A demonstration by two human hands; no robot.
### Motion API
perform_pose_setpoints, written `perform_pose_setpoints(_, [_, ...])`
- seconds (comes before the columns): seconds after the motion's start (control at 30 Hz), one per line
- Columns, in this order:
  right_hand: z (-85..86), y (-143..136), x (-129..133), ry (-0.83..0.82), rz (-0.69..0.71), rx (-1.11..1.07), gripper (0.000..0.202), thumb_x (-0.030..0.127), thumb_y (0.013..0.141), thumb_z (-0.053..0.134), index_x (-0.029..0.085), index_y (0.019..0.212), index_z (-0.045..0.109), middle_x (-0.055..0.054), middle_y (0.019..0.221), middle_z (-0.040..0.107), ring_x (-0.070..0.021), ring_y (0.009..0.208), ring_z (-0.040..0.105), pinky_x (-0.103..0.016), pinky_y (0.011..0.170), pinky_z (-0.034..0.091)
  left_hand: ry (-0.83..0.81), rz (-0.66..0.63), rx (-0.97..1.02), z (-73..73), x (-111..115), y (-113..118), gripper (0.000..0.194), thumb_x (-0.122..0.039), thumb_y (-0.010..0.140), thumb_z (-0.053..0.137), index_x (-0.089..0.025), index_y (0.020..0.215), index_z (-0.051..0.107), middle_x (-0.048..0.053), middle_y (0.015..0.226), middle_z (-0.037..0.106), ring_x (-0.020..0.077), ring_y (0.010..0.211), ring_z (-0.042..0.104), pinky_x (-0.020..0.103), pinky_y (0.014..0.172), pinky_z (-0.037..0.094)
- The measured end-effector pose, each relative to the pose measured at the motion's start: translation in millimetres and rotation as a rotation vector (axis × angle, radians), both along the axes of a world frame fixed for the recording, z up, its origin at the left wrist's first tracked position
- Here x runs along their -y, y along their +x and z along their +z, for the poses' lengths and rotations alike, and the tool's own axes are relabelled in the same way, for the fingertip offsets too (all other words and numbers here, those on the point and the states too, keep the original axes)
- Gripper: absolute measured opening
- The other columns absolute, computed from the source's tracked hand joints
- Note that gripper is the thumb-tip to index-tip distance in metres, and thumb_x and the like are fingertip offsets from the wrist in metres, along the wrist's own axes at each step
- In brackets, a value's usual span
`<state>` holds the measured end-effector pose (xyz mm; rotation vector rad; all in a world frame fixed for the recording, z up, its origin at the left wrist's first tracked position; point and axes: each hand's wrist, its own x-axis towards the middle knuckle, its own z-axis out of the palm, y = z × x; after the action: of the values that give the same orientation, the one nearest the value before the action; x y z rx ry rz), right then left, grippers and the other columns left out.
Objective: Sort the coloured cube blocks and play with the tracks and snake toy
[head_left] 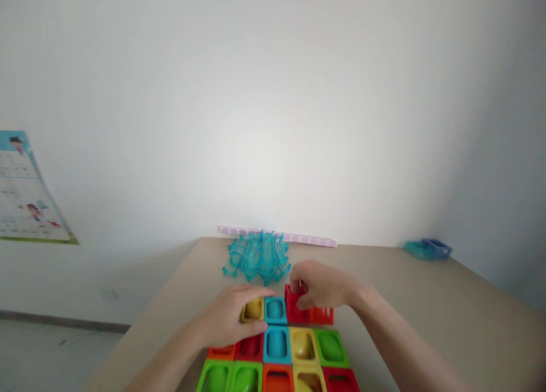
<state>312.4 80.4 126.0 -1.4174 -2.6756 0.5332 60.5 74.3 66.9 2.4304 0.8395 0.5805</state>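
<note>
Several square, hollow-centred plastic blocks stand in rows at the near edge of the view. My left hand (230, 319) spans a yellow block (253, 309) in the back row, thumb at its front and fingers at its back, fingertips reaching to the blue block (275, 310) beside it. With thumb and bent fingers, my right hand (319, 285) grips the wall of a red block (296, 308), slightly tilted, to the right of the blue one. An orange-red block (322, 316) adjoins it under my right wrist. Nearer rows hold another blue block (277, 345) and a green block (330, 348).
Translucent teal plastic pieces (258, 256) stand behind the blocks. A lilac patterned strip (298, 239) lies along the wall. At the far right of the beige table (384, 284) sit a blue container (437, 249) and a teal item (417, 250). A poster (29, 193) hangs left.
</note>
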Motion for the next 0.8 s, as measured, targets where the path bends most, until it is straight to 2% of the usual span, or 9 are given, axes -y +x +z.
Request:
perform_pose_setpoints(0.07, [3.1, -7.3, 6.5, 0.027, 0.05, 0.05, 0.017, 0.014, 0.064, 0.062, 0.016, 0.076, 0.075, -0.002, 0.069, 0.069, -0.012, 0.057, 0.054, -0.02, 0.048, 0.03, 0.015, 0.014, -0.009, -0.2, 0.3, -0.8, 0.063, -0.045, 0.08, 0.064, -0.03, 0.139, 0.045, 0.006, 0.134, 0.057, 0.0255, 0.118, 0.055, 0.039, 0.104, 0.04])
perform_pose_setpoints(0.13, [3.2, -12.5, 10.2, 0.033, 0.044, 0.102, 0.02, 0.014, 0.065, 0.06, 0.015, 0.077, 0.076, -0.004, 0.066, 0.07, -0.0128, 0.054, 0.054, -0.022, 0.045, 0.029, 0.037, 0.009, -0.025, -0.5, 0.2, -1.4, 0.064, -0.044, 0.081, 0.063, -0.031, 0.14, 0.043, 0.005, 0.136, 0.056, 0.0259, 0.12, 0.053, 0.04, 0.106, 0.038])
perform_pose_setpoints(0.27, [-2.2, -15.2, 9.7, -0.018, -0.018, 0.154, 0.02, 0.028, 0.067, 0.069, 0.016, 0.079, 0.077, -0.006, 0.068, 0.072, -0.0157, 0.055, 0.058, -0.023, 0.044, 0.029, 0.04, 0.002, -0.05, -1.2, -0.6, -0.9, 0.051, -0.045, 0.082, 0.061, -0.029, 0.13, 0.056, 0.005, 0.128, 0.062, 0.0258, 0.115, 0.057, 0.039, 0.103, 0.04])
perform_pose_setpoints(0.37, [-7.8, -14.5, 5.7, -0.026, -0.023, 0.137, 0.022, 0.032, 0.066, 0.071, 0.017, 0.081, 0.077, -0.006, 0.074, 0.073, -0.0174, 0.06, 0.061, -0.023, 0.047, 0.032, 0.026, -0.017, -0.031, -1.7, -0.6, 0.2, 0.045, -0.045, 0.082, 0.061, -0.026, 0.123, 0.063, 0.007, 0.123, 0.066, 0.0254, 0.112, 0.059, 0.036, 0.101, 0.042])
perform_pose_setpoints(0.5, [-16.5, -11.6, -2.0, -0.053, -0.006, 0.074, 0.025, 0.03, 0.07, 0.068, 0.017, 0.09, 0.077, -0.007, 0.08, 0.074, -0.0189, 0.068, 0.063, -0.022, 0.052, 0.037, 0.024, 0.039, 0.002, -3.2, -0.2, 1.8, 0.039, -0.041, 0.086, 0.057, -0.025, 0.12, 0.065, 0.007, 0.117, 0.068, 0.0234, 0.106, 0.062, 0.032, 0.095, 0.044])
perform_pose_setpoints(0.67, [-27.7, -4.6, -11.7, -0.142, 0.065, 0.048, 0.021, 0.022, 0.08, 0.057, 0.015, 0.082, 0.076, -0.001, 0.072, 0.071, -0.0144, 0.065, 0.061, -0.019, 0.053, 0.036, 0.008, 0.113, 0.02, -4.3, -1.5, 4.3, 0.032, -0.032, 0.091, 0.046, -0.021, 0.106, 0.072, 0.006, 0.093, 0.073, 0.0199, 0.085, 0.065, 0.027, 0.079, 0.046])
perform_pose_setpoints(0.8, [-27.1, -8.4, -9.0, -0.114, 0.049, 0.008, 0.023, 0.021, 0.08, 0.054, 0.015, 0.089, 0.075, -0.004, 0.08, 0.073, -0.0155, 0.07, 0.062, -0.02, 0.057, 0.038, 0.019, 0.142, 0.027, -4.0, -3.0, 5.6, 0.03, -0.027, 0.09, 0.046, -0.021, 0.102, 0.073, 0.006, 0.09, 0.072, 0.0198, 0.084, 0.063, 0.027, 0.078, 0.044])
